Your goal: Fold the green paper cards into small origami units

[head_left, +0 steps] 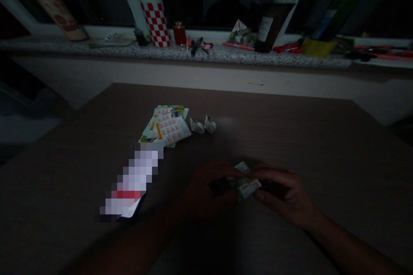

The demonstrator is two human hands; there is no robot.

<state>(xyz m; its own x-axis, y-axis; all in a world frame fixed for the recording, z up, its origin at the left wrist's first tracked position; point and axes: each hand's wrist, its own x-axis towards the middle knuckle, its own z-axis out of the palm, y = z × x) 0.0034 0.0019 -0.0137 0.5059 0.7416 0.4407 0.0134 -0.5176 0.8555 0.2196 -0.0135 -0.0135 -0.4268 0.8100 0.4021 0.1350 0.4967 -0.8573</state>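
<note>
A small folded piece of printed paper [248, 187] lies between my two hands, low over the table. My left hand [211, 187] grips its left side with thumb and fingers. On the right edge, the fingertips and thumb of my right hand [287, 193] close on the same paper. Farther back is a loose stack of printed paper sheets [171, 126] with rows of red and blue print. Beside that stack stand two small folded paper pieces [197, 125], pointed at the top.
A phone [132, 208], its screen blurred out, lies left of my hands on the brown table [322, 137]. Along the granite windowsill [232, 55] stand a red-checkered bottle [157, 21], a small red jar [179, 34], a dark pot [271, 25] and a green bottle [342, 0].
</note>
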